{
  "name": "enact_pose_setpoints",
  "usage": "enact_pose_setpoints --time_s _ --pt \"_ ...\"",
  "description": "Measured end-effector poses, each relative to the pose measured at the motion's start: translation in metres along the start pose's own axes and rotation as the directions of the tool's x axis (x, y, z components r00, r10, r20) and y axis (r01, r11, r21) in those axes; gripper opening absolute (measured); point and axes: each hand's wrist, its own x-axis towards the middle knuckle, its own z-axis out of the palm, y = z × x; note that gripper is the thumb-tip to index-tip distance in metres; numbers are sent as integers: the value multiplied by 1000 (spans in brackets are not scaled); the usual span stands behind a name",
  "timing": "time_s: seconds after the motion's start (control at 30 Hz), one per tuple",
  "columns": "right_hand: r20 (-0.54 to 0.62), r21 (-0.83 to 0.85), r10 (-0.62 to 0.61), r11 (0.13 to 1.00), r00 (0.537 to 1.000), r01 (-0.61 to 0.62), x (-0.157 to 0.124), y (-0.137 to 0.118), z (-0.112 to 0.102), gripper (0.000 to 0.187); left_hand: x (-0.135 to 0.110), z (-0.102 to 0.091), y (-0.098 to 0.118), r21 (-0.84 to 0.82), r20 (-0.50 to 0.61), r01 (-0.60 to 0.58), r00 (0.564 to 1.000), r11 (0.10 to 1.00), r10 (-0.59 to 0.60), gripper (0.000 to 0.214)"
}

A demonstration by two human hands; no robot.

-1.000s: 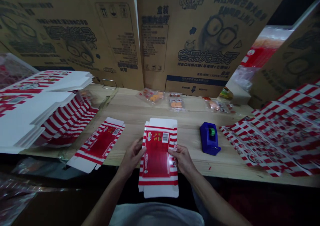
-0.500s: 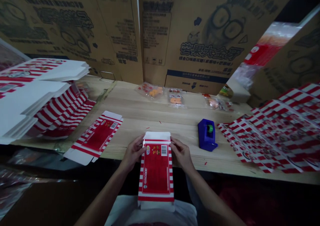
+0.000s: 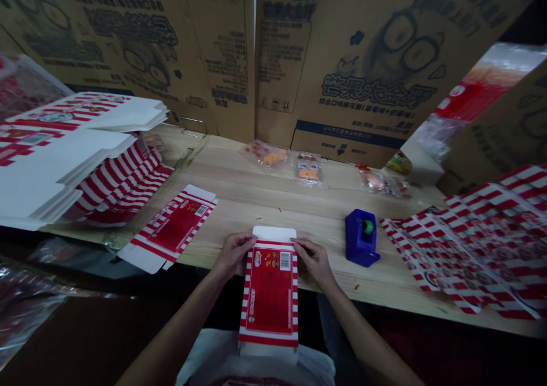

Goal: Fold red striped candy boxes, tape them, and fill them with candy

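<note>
the fingers (image 3: pixel 247 239) of the left hand (image 3: pixel 233 253) and of the right hand (image 3: pixel 314 259) are closed on the two top corners of a flattened red-and-white striped carton (image 3: pixel 270 295), gripping it by its edges. the carton's white top flap rests on the near edge of the table (image 3: pixel 256 198) and the rest of it hangs toward the person's lap. right of the carton stands a blue tape dispenser (image 3: pixel 361 238), and left of it lies another flat carton (image 3: pixel 171 232). beyond the carton lie small snack packets (image 3: pixel 307 169).

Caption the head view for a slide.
Left hand and right hand hold a striped carton at the table edge, beside a blue tape dispenser.
</note>
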Motion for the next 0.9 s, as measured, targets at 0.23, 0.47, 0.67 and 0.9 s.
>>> enact_pose_setpoints --time_s 0.23,0.47,0.67,0.9 --pt "36 -75 -69 995 997 71 2 -6 -3 23 4 3 -2 35 -10 -97 995 995 97 28" --pt "132 9 -22 1000 991 21 4 -10 -7 27 9 -2 1 114 84 -139 988 984 130 33" --pt "217 -165 -103 976 971 141 -6 -11 -10 21 -2 -8 2 301 194 -215 968 929 161 22" --pt "320 -523 -104 810 942 267 5 -38 -10 16 -12 4 6 514 163 -279 960 811 227 44"
